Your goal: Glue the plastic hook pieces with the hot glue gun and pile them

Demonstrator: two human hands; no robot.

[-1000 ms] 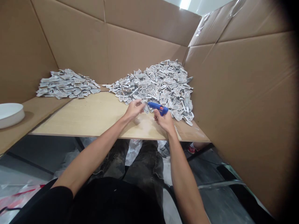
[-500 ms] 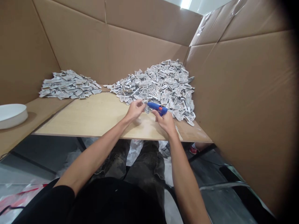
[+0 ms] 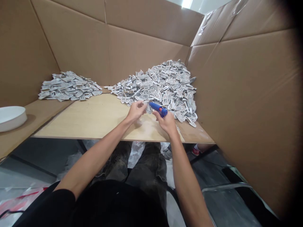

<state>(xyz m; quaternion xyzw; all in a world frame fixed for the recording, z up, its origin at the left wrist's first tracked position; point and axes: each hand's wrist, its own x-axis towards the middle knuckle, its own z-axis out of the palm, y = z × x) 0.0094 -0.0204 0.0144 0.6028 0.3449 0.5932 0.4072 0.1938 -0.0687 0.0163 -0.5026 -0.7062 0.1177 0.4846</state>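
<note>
Pinched in the fingers of my left hand is a small pale grey slotted piece. My right hand is closed round a blue pen-shaped tool with an orange-red part on its side. The tool's front end points left and meets or nearly meets the piece; I cannot tell which. Just behind both hands rises a large heap of similar slotted pieces, many with rounded ends.
A smaller pile of such pieces lies at the back left. The wooden board has its front edge near my lap. A white round dish stands far left. Tall cardboard walls enclose the back and sides.
The blue tool has tilted a little, and its rear end sits slightly lower and further left. My left hand holds the piece in nearly the same place.
</note>
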